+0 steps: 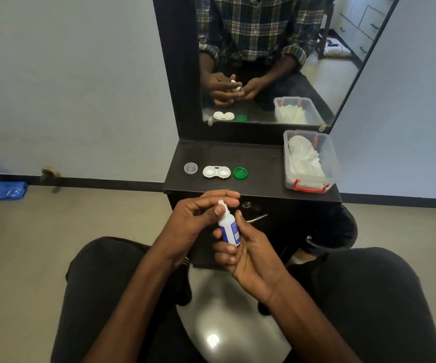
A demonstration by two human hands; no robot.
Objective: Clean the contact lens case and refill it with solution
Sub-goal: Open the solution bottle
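Below the counter (251, 163) edge, over your lap, you've got the solution bottle (229, 227) in both hands. Right hand (248, 254) wraps the body, fingers curled round the label. Left hand (198, 218) pinches at the white nozzle tip (221, 203), thumb and forefinger closed on it; can't tell if a cap is there or already off.

Bottle's long axis runs near upright, tip leaning a bit up-left, away from you.

Lens case (216, 171) sits open on the counter, straight ahead of the tip and a little higher, wells side by side L-R. Clear cap (190, 168) just left of it, green cap (240, 173) just right, both apart from it.

Likely next: right hand carries the bottle fwd and tips the nozzle down over a well. Both hands are about equally near; the left would be free to steady the case.
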